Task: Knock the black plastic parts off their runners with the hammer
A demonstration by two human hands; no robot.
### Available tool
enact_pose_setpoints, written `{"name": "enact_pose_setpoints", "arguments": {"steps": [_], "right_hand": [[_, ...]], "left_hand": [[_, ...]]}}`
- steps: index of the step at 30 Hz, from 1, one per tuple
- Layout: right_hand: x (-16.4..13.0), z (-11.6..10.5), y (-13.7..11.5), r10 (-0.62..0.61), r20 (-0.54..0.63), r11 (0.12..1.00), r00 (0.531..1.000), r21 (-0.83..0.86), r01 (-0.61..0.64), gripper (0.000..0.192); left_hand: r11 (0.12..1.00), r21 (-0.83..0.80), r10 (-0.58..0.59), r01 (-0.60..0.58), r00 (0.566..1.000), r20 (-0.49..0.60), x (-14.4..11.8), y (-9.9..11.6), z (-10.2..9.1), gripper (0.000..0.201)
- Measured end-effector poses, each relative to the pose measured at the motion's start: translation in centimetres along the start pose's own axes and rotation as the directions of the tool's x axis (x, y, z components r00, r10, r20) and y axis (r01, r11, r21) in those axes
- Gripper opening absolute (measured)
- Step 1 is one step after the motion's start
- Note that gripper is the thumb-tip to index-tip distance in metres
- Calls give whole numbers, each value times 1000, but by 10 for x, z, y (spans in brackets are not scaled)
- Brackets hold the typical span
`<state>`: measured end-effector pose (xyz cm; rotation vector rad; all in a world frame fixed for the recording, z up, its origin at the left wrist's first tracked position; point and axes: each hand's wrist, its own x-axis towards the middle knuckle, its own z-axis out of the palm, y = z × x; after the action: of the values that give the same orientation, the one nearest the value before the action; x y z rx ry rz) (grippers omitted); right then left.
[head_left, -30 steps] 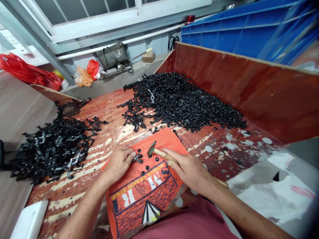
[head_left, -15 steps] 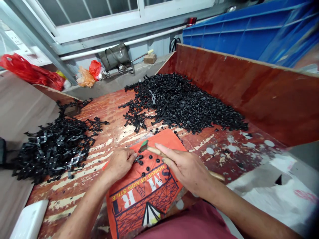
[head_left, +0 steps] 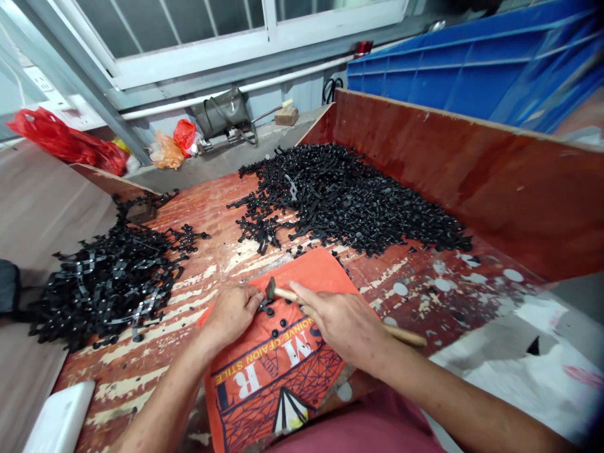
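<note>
Small black plastic parts (head_left: pixel 276 318) are laid on an orange printed cloth (head_left: pixel 278 365), which is spread over the near middle of a worn, red-painted wooden worktable (head_left: pixel 406 283). One of these parts is pinned down by the left hand (head_left: pixel 231 313), whose fingertips are pressed together on it at the cloth's left edge. A small hammer with a pale wooden handle (head_left: pixel 283 293) is gripped by the right hand (head_left: pixel 342 324), the fingers being closed around the shaft and the forefinger laid along it. The hammer's dark head is lowered onto the held part, just beside the left fingertips. A few loose round black pieces are scattered on the cloth near both hands.

A large heap of black plastic pieces (head_left: pixel 349 204) is piled on the far side of the table, against a red wooden side board (head_left: pixel 472 170). A second heap of tangled black plastic frames (head_left: pixel 104 277) is spread at the left. A blue plastic crate (head_left: pixel 472 63) is seen behind the board at the far right, and a white sheet (head_left: pixel 519 371) is lying at the near right. A white flat object (head_left: pixel 59 418) is lying at the near left edge. Red and orange plastic bags (head_left: pixel 66 141) are seen on the floor at the far left, below a window.
</note>
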<state>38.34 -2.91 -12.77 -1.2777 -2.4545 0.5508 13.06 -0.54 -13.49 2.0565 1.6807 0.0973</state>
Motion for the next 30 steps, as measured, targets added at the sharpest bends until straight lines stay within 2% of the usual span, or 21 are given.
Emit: {"name": "enact_pose_setpoints", "arguments": {"steps": [5, 8, 12, 19, 23, 30], "right_hand": [[1, -12, 7, 35, -80, 986, 996, 165, -21, 49], [-2, -15, 14, 83, -74, 988, 994, 138, -73, 50], [-8, -5, 22, 117, -63, 988, 991, 105, -110, 47], [-11, 0, 22, 94, -19, 981, 995, 174, -90, 52], [-9, -2, 21, 82, -26, 983, 996, 168, -76, 53], [-5, -3, 21, 61, -51, 985, 997, 165, -52, 57]], "left_hand": [[997, -82, 8, -11, 999, -36, -3, -6, -5, 38], [995, -95, -24, 19, 998, -54, -4, -11, -8, 39], [996, -85, -44, 38, 997, -61, 2, -13, -10, 40], [990, -112, -85, 85, 996, 8, 17, -6, -15, 37], [995, -49, -83, 84, 996, 8, 19, -4, -17, 35], [997, -49, -53, 52, 999, -7, 20, -8, -17, 37]]}}
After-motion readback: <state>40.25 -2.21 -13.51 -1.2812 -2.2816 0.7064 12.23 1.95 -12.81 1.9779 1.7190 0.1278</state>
